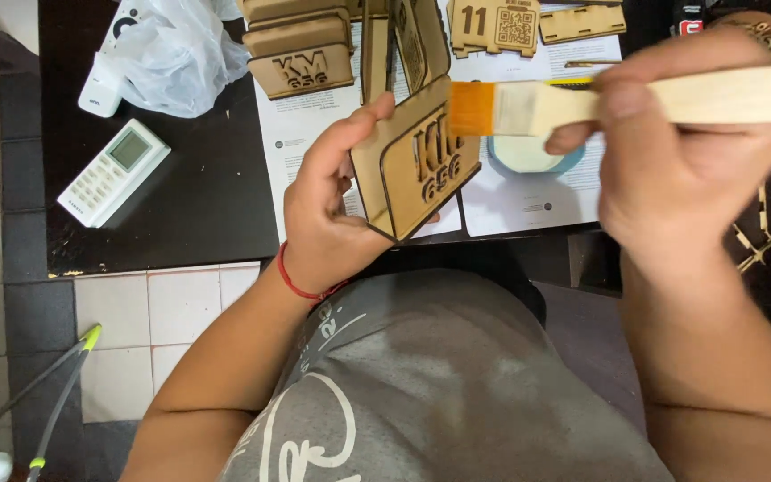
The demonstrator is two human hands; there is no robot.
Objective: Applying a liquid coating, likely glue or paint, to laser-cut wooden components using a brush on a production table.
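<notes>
I am sitting at a black table (198,192) lying at twelve o'clock, with pale floor tiles (149,308) and dark grout lines showing at eight o'clock. Even light is falling across the tabletop.

Matt wooden plaque (408,170); pale wooden brush (635,100); glossy plastic bag (176,54).

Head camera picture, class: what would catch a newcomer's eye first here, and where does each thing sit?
At the centre, the left hand holds up a cut-out wooden panel. The right hand comes in from the right with a flat paintbrush, its orange bristles against the panel's face. Behind, more wooden pieces stand on white paper, and a white remote control lies at the left on the dark table.
</notes>
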